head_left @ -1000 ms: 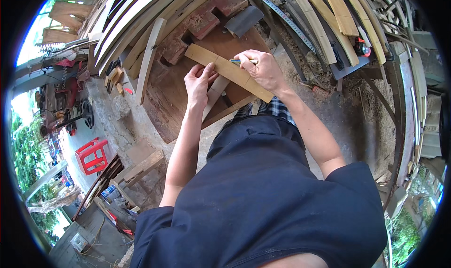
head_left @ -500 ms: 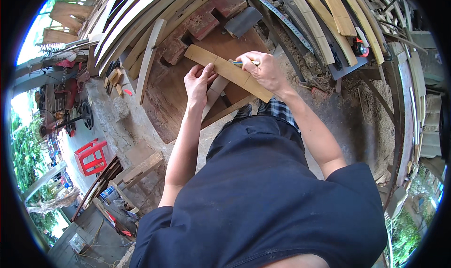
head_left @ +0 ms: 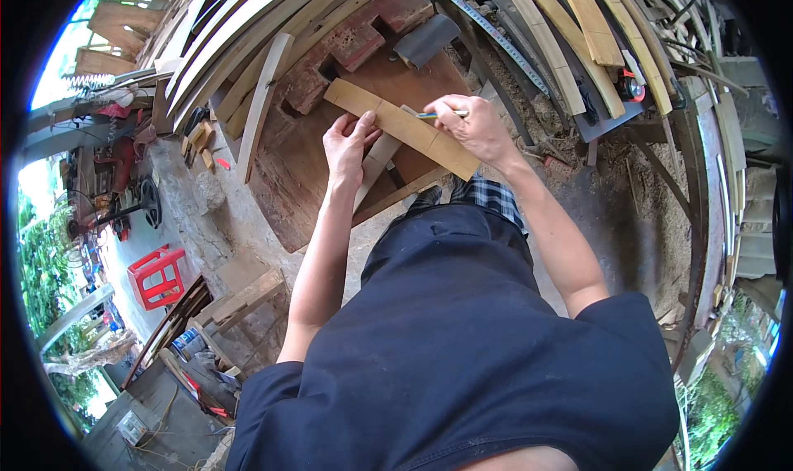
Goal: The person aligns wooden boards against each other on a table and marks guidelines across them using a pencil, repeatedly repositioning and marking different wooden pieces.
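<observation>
A flat light-brown wooden board lies slanted in front of me, running from upper left to lower right, with a few thin dark lines across it. My left hand grips its left part near the lower edge, thumb on the top face. In my right hand is a slim pencil, held over the upper edge of the board with its point towards the left. Beneath the board, a paler wooden strip crosses at an angle on the brown work panel.
Long wooden strips are stacked at the far left, and more boards at the far right beside a red-and-black tape measure. A notched reddish block stands behind the board. A red plastic stool is at the left.
My right hand has shifted slightly right and down, drawing the pencil back so more of it shows. My left hand and the board stay nearly in place.
</observation>
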A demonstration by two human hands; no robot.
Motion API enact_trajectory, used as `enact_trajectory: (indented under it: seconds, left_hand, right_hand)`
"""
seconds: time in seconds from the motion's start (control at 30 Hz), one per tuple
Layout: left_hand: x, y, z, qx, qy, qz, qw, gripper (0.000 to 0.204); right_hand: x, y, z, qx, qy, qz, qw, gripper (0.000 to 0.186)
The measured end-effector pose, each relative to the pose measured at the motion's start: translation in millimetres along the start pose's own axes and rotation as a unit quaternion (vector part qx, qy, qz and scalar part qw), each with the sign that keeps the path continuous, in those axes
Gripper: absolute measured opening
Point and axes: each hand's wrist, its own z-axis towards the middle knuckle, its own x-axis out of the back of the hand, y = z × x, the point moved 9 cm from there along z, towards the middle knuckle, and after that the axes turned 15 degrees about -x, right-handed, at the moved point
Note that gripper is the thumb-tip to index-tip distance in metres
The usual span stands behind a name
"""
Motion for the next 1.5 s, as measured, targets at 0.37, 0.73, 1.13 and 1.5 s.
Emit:
enact_trajectory:
  seconds: [0.37,0.73,1.13,1.5]
  left_hand:
    - [-2,8,-3,-0.013,0.004,0.004,1.000,0.032]
    - [51,66,-85,-0.243,-0.121,0.430,0.861,0.047]
    - [57,60,-126,-0.257,-0.094,0.560,0.782,0.049]
    - [16,64,-103,-0.304,-0.087,0.588,0.744,0.046]
  right_hand:
    - [-37,-14,-48,0.164,0.142,-0.298,0.930,0.054]
    - [30,4,-66,0.092,0.265,-0.158,0.947,0.058]
    - [11,5,-74,0.079,0.241,-0.166,0.953,0.055]
    - [-51,-12,-89,0.131,0.157,-0.209,0.956,0.060]
